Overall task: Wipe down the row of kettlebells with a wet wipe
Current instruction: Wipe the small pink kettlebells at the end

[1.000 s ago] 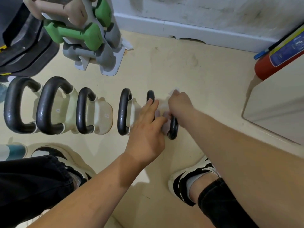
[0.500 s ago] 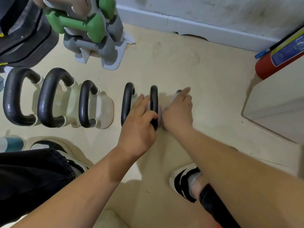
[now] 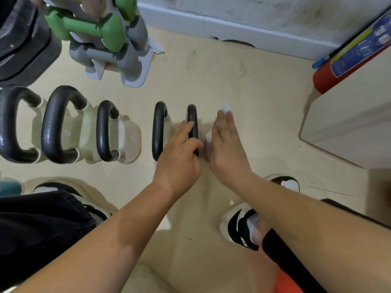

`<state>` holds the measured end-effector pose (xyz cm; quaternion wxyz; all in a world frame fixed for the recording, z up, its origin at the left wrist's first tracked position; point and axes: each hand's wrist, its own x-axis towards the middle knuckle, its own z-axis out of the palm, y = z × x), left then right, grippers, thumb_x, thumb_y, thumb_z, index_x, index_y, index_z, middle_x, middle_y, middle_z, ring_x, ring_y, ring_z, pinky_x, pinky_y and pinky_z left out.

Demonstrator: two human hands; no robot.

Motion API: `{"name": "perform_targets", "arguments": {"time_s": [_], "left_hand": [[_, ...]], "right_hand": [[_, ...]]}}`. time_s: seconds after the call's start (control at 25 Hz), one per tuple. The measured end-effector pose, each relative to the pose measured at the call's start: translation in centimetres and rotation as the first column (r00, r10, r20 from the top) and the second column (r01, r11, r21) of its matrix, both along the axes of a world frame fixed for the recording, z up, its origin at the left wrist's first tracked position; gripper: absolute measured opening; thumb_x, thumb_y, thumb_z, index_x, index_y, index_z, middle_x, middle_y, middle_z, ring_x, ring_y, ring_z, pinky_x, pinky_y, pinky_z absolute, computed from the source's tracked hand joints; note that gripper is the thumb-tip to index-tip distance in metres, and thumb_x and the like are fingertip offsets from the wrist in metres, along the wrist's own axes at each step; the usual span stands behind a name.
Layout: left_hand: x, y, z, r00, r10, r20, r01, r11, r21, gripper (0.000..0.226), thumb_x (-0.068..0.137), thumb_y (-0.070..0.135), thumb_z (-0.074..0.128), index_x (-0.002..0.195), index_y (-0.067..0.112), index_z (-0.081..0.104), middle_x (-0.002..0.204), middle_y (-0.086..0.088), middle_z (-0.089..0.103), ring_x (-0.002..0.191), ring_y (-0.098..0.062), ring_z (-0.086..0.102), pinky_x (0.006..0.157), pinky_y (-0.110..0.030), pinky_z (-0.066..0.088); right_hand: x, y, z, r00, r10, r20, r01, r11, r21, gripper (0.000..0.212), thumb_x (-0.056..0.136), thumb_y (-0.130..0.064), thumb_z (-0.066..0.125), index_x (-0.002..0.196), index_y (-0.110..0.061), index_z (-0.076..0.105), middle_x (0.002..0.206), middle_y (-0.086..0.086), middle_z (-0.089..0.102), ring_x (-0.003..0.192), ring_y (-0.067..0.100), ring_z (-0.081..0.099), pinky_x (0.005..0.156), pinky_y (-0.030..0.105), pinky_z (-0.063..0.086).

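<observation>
i can see little of the end kettlebell (image 3: 192, 119). only its black handle shows, and the body is hidden under my two hands. it stands on the floor (image 3: 243, 77) at the right end of the row of kettlebells (image 3: 57, 125), just beside the fourth one.

my left hand (image 3: 179, 155) grips the handle, fingers on its left side and thumb curled over the near end. my right hand (image 3: 227, 144) lies flat, fingers straight, against the right side of that kettlebell, pressing the wipe (image 3: 226, 107). the wipe is mostly covered: a white corner shows past the fingertips and another bit by the thumb. i cannot tell whether it also touches the floor.

the whole view is blurred, so the numbers on the pale bodies are hard to read. the leftmost handle is cut by the left edge. a rack (image 3: 127, 66) with a green dumbbell (image 3: 88, 28) stands beyond the row, its top cut off, near dark plates (image 3: 23, 47) in the corner.

to the right the floor lies open as far as a pale cabinet (image 3: 349, 127) and a red extinguisher (image 3: 323, 81), both cut by the edge. beyond it runs the skirting (image 3: 243, 30). my right shoe (image 3: 234, 223) stands close behind the row.
</observation>
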<state>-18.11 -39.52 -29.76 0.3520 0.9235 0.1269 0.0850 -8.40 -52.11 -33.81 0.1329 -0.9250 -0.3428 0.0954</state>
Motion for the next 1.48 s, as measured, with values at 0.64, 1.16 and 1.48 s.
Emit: {"name": "perform_targets", "arguments": {"time_s": [0.64, 1.16, 1.48], "left_hand": [[-2.0, -2.5, 0.5, 0.995, -0.073, -0.074, 0.066, 0.994, -0.085, 0.032, 0.079, 0.014, 0.040, 0.076, 0.012, 0.072, 0.078, 0.000, 0.070, 0.073, -0.023, 0.065, 0.062, -0.037, 0.055], [-2.9, -1.0, -0.8, 0.932, 0.068, -0.356, -0.178, 0.942, -0.285, 0.028, 0.081, 0.005, 0.050, 0.077, 0.024, 0.072, 0.076, 0.009, 0.070, 0.076, -0.016, 0.065, 0.071, -0.033, 0.055], [-1.4, -0.9, 0.0, 0.933, 0.191, -0.306, -0.287, 0.907, -0.309, 0.029, 0.080, 0.004, 0.050, 0.072, 0.024, 0.071, 0.067, 0.013, 0.066, 0.064, -0.006, 0.060, 0.059, -0.023, 0.048]], "right_hand": [[-0.4, 3.6, 4.0, 0.520, -0.483, -0.705, 0.747, 0.657, 0.101, 0.033, 0.095, -0.032, 0.043, 0.122, -0.014, 0.043, 0.106, 0.003, 0.057, 0.096, 0.027, 0.062, 0.076, 0.034, 0.047], [-6.5, 1.7, 0.3, 0.519, -0.487, -0.702, 0.767, 0.628, 0.132, 0.074, 0.104, -0.021, 0.039, 0.160, -0.032, -0.008, 0.165, -0.002, 0.021, 0.140, 0.014, 0.037, 0.115, 0.033, 0.032], [5.3, 5.4, 2.3, 0.738, -0.479, -0.476, 0.549, 0.835, 0.011, 0.067, 0.101, -0.015, 0.040, 0.158, -0.005, 0.007, 0.166, 0.007, 0.015, 0.144, 0.027, 0.034, 0.106, 0.033, 0.036]]}}
